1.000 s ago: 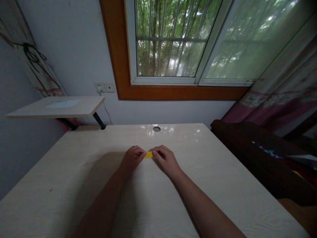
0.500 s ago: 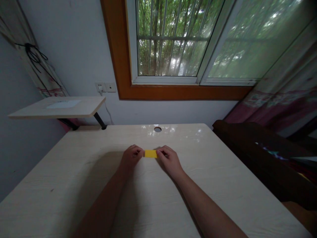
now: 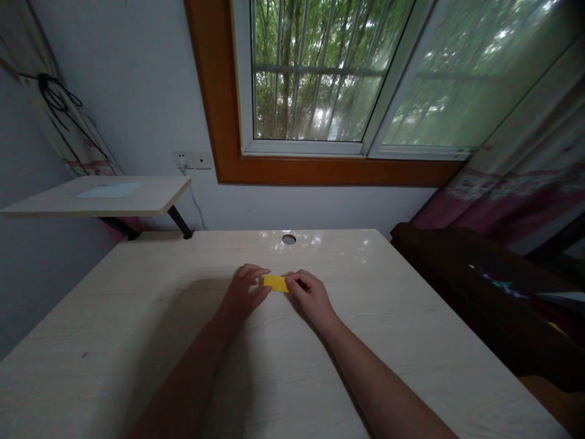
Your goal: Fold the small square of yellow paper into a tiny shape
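Note:
A small yellow rectangular piece (image 3: 275, 283), like folded paper, lies near the middle of the pale wooden desk (image 3: 137, 317). My left hand (image 3: 244, 292) pinches its left end between thumb and fingers. My right hand (image 3: 311, 297) holds its right end with curled fingers. Both forearms reach in from the bottom of the view and rest low over the desk.
A round cable hole (image 3: 289, 239) sits at the desk's far edge, below the window (image 3: 315, 79). A small raised shelf (image 3: 95, 196) stands at the far left. A wall socket (image 3: 192, 160) is behind it. Dark furniture (image 3: 479, 292) and a curtain (image 3: 516, 183) flank the right side.
My hands drew slightly apart, so more of the yellow piece shows between them. It now sits a little tilted. My left fingers have shifted their pinch on its end.

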A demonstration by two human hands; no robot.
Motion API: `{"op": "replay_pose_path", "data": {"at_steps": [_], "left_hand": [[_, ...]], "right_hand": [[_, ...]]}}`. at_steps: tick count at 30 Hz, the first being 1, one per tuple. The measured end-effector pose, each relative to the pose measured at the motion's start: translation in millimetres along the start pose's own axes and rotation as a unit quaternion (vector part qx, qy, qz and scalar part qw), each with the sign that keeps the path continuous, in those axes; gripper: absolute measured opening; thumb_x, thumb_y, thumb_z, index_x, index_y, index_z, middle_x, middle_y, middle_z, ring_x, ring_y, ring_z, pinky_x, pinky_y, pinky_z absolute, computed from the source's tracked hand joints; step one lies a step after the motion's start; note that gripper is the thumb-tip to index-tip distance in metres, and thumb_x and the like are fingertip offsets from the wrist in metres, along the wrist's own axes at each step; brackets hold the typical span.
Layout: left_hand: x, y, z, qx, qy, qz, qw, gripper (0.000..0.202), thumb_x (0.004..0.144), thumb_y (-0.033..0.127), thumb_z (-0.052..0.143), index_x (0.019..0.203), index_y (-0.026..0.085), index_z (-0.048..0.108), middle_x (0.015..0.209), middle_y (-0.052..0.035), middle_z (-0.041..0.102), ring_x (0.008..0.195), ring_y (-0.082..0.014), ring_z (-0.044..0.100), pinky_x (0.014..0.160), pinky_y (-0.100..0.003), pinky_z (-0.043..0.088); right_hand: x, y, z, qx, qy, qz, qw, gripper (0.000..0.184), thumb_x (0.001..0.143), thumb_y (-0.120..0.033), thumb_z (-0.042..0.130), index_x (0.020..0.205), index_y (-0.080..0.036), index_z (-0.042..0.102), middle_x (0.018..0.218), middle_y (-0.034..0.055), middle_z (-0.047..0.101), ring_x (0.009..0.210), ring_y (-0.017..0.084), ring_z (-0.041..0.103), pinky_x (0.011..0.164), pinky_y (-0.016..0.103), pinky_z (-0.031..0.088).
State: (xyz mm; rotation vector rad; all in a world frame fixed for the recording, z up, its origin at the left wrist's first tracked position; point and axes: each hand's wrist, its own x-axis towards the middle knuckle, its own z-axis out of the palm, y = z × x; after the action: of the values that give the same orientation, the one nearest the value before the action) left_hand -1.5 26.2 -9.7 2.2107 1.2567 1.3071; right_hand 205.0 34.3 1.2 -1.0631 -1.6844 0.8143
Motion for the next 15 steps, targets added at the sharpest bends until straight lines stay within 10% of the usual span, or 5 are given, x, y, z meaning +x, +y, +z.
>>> {"op": "replay_pose_path", "data": {"at_steps": [5,15], "left_hand": [[-0.8,5.3,0.8,0.041,-0.032,0.064,0.997,0.053,0.077,0.022,0.072,0.126,0.026,0.053,0.116,-0.0084,0.056,0.109,-0.0235,0.054,0.097,-0.045,0.047],[-1.4,4.9,1.4,0.072,-0.042,0.072,0.994,0.042,0.081,0.021,0.068,0.121,0.025,0.055,0.106,-0.0063,0.060,0.101,-0.0214,0.055,0.094,-0.042,0.046]], "right_hand": [[-0.1,0.8,-1.8,0.007,-0.011,-0.005,1.000,0.020,0.090,-0.030,0.056,0.078,-0.020,0.069,0.077,0.0020,0.063,0.075,0.017,0.059,0.068,0.027,0.043],[-0.3,0.7,-1.5,0.018,-0.021,0.004,1.000,0.021,0.089,-0.031,0.056,0.077,-0.020,0.070,0.077,0.0025,0.064,0.075,0.018,0.059,0.069,0.028,0.045]]}}
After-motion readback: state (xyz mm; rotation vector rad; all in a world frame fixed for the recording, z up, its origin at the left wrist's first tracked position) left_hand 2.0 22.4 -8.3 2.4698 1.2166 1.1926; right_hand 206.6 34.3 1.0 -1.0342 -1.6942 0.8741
